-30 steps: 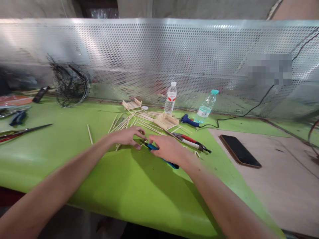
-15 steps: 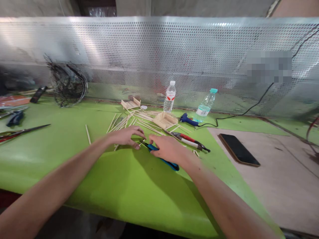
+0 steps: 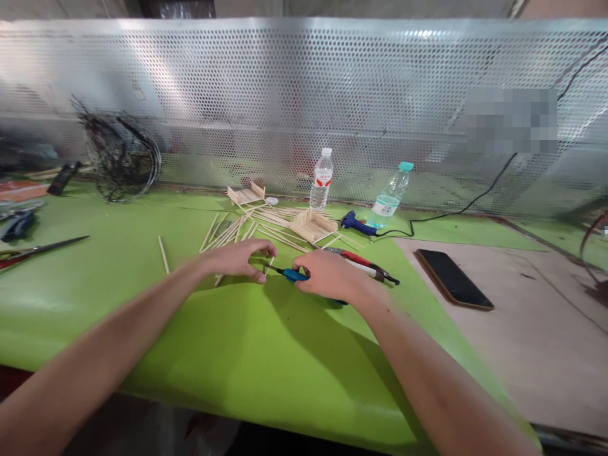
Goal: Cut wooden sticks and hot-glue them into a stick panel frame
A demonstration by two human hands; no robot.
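My right hand point(image 3: 327, 272) is wrapped around blue-handled pliers point(image 3: 295, 275), whose dark, narrow jaws point left toward my other hand. My left hand point(image 3: 237, 258) is curved, with a short thin wooden stick point(image 3: 270, 265) spanning between its fingertips and thumb, across the tip of the pliers. Just beyond my hands lie loose wooden sticks point(image 3: 230, 231) in a scattered pile. Two small stick-built frames stand behind them, one wooden frame point(image 3: 313, 225) near the middle and another wooden frame point(image 3: 247, 194) farther left. Red-and-white-handled pliers point(image 3: 365, 263) rest beside my right hand.
A blue glue gun point(image 3: 356, 223) with a black cord, a white-capped bottle point(image 3: 322, 180) and a leaning green-capped bottle point(image 3: 389, 199) are at the back. A phone point(image 3: 453, 278) lies right. Scissors point(image 3: 47, 247), a wire coil point(image 3: 121, 158) and a single stick point(image 3: 163, 254) are left.
The view has tilted slightly. My right hand has shifted a little up and right with the blue-handled pliers, whose angle is flatter. My left hand stays nearly in place.
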